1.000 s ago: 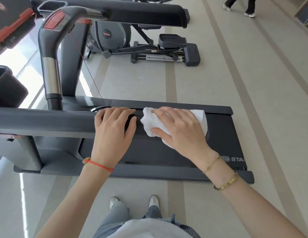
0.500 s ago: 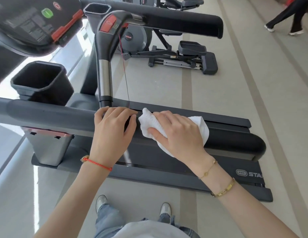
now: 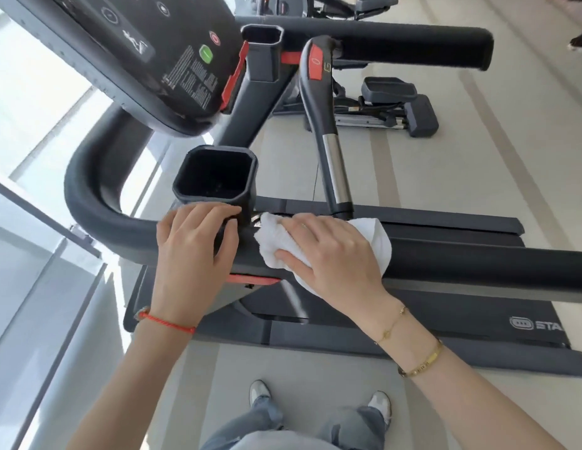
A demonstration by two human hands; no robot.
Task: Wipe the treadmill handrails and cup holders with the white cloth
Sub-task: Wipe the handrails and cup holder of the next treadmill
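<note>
The right hand lies on the cloth and holds it against the near handrail, with the fingers bent over the bunched cloth and the thumb under its lower edge. The left hand grips the same handrail just beside the cloth, its fingers curled over the top, directly below the near cup holder. A second cup holder stands farther away, beside the console. The far handrail runs across the top. The belt lies below the hands.
</note>
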